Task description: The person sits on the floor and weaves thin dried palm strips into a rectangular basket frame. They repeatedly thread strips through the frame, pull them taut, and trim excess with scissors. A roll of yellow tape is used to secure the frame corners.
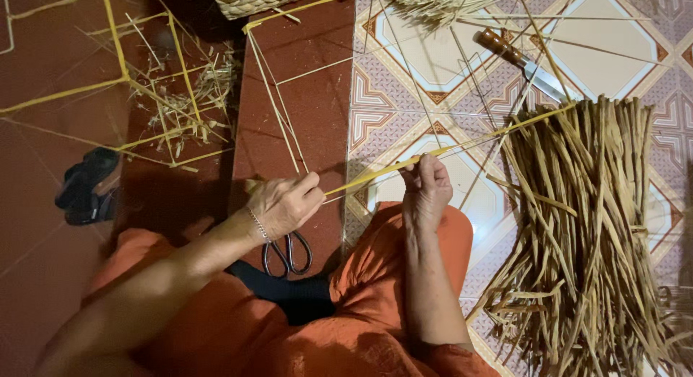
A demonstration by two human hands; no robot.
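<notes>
My left hand [285, 202] pinches the near end of a long yellow straw strip [462, 142] that runs up and to the right across the tiled floor. My right hand [426, 189] grips the same strip a little further along, fingers closed around it. The strip's far end reaches the top of a large bundle of dried straw [592, 233] lying at my right. Both hands hover above my knees, which are covered by orange cloth [375, 276].
Scissors [289, 254] lie on the red floor under my left wrist. A knife [523, 63] with a wooden handle lies on the tiles at upper right. A woven basket [253, 0] stands at the top. Loose straw scraps [188, 95] and a black sandal [86, 186] lie at left.
</notes>
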